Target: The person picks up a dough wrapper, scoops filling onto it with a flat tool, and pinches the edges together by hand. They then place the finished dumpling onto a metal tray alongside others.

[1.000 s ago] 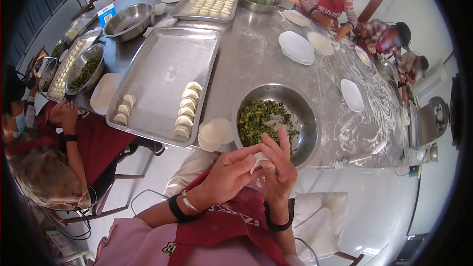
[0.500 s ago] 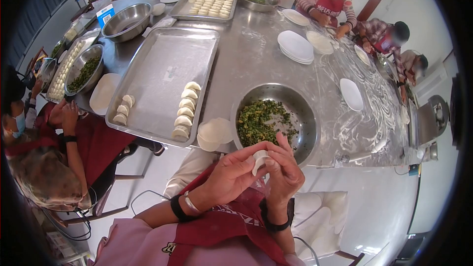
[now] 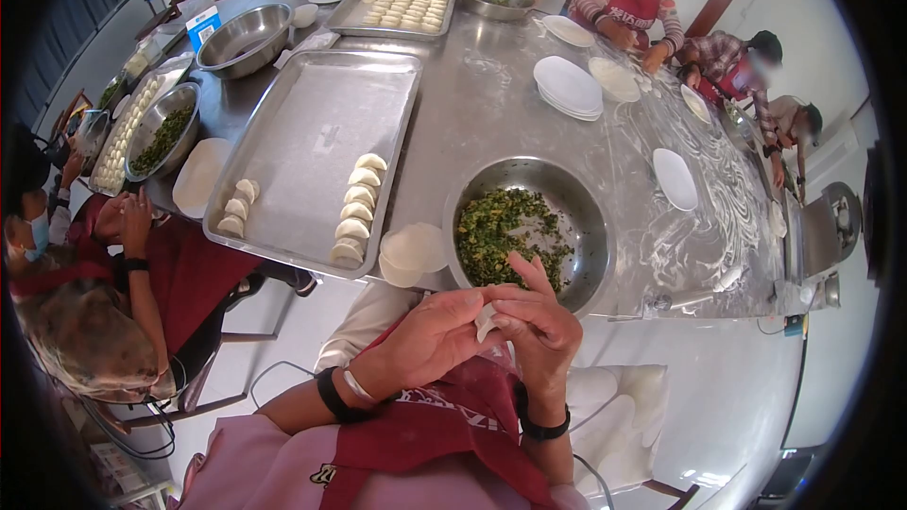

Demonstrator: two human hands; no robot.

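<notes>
Between my two hands, in front of my apron, is a white dumpling (image 3: 486,322), partly covered by fingers. My left hand (image 3: 436,335) grips it from the left, and my right hand (image 3: 537,326) pinches its edge from the right. Just beyond my hands stands a steel bowl (image 3: 590,227) with chopped green filling (image 3: 505,231) in it. To the left of the bowl lie round dumpling wrappers (image 3: 413,253). A large metal tray (image 3: 316,99) holds a row of finished dumplings (image 3: 355,209) on its right and a few more on its left.
A co-worker (image 3: 85,302) sits at the left near another filling bowl (image 3: 162,132). Other people stand across the table by a full dumpling tray (image 3: 345,24). Stacked white plates (image 3: 567,87) and a floured table surface (image 3: 727,217) are to the right.
My hands have closed further over the dumpling, so less of it shows. They have shifted slightly left. The trays and bowls stay where they were.
</notes>
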